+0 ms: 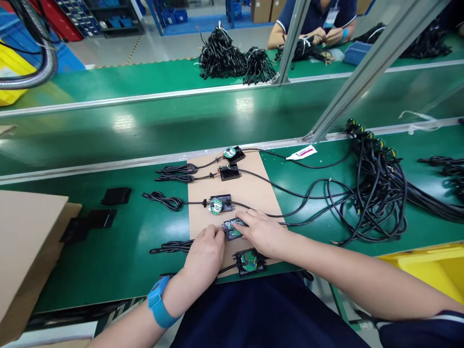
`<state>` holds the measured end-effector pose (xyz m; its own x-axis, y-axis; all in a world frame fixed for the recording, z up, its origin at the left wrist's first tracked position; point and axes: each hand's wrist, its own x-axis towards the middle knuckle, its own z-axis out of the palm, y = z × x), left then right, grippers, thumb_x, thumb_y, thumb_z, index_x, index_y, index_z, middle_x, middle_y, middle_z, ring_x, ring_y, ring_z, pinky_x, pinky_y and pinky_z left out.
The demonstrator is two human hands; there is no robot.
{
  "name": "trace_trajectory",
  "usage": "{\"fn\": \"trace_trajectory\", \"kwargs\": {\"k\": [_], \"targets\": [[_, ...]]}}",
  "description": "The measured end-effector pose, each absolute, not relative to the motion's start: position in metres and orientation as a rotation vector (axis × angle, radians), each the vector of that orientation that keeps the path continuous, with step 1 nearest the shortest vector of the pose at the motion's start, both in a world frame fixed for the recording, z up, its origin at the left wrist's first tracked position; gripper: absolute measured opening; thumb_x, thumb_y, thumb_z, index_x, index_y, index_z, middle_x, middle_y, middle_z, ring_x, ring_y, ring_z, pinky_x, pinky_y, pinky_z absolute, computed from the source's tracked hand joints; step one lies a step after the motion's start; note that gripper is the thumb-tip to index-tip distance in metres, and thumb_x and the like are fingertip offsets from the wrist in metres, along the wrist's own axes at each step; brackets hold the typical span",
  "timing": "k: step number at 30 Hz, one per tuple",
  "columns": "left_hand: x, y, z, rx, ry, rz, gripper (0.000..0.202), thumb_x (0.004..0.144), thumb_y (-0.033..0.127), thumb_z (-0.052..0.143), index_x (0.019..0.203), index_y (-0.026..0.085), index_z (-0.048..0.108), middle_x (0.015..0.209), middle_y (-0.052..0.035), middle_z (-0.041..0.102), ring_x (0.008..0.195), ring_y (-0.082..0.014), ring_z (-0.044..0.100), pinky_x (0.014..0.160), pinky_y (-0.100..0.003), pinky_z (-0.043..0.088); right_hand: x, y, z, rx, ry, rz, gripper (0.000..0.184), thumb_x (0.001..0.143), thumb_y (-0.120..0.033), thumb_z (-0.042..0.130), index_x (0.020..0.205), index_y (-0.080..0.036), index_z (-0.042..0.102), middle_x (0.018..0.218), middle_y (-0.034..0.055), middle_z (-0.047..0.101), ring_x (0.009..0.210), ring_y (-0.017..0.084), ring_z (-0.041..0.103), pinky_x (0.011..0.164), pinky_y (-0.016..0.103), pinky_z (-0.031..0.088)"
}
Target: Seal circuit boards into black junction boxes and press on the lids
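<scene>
My right hand (264, 233) grips a small black plastic case (229, 236) with a green circuit board in it. The thumb presses on the board and the fingers lie along the case's far edge. At the case's left end, my left hand (206, 251) has its fingers curled over the black cable (172, 247); the fingertips are partly hidden. Nearer to me lies another open case (250, 261) with a round green board and coloured wires. Beyond my hands are three more cases, including one with a round board (215, 206) resting on its left side.
Beneath the cases lies a cardboard sheet (201, 181) on the green bench. Tangled black cables (380, 193) lie to the right, above a yellow bin (431, 266). Black covers (116, 195) and a cardboard box (29, 241) are left. A co-worker (321, 29) sits beyond the metal post (295, 38).
</scene>
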<state>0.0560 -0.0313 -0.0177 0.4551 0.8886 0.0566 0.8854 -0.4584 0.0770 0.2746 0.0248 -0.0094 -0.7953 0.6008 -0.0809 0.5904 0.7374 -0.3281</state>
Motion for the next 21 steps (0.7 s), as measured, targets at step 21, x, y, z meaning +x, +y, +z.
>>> {"fn": "trace_trajectory", "kwargs": {"k": [21], "targets": [[0.05, -0.04, -0.027, 2.723, 1.486, 0.124, 0.04, 0.098, 0.011, 0.048, 0.136, 0.019, 0.057, 0.107, -0.0132, 0.063, 0.092, -0.0229, 0.062, 0.079, -0.039, 0.058, 0.263, 0.008, -0.004, -1.086, -2.935, 0.469, 0.036, 0.101, -0.016, 0.039, 0.125, -0.008, 0.066, 0.135, 0.0208, 0.054, 0.118, 0.029, 0.051, 0.104, 0.047, 0.043]]}}
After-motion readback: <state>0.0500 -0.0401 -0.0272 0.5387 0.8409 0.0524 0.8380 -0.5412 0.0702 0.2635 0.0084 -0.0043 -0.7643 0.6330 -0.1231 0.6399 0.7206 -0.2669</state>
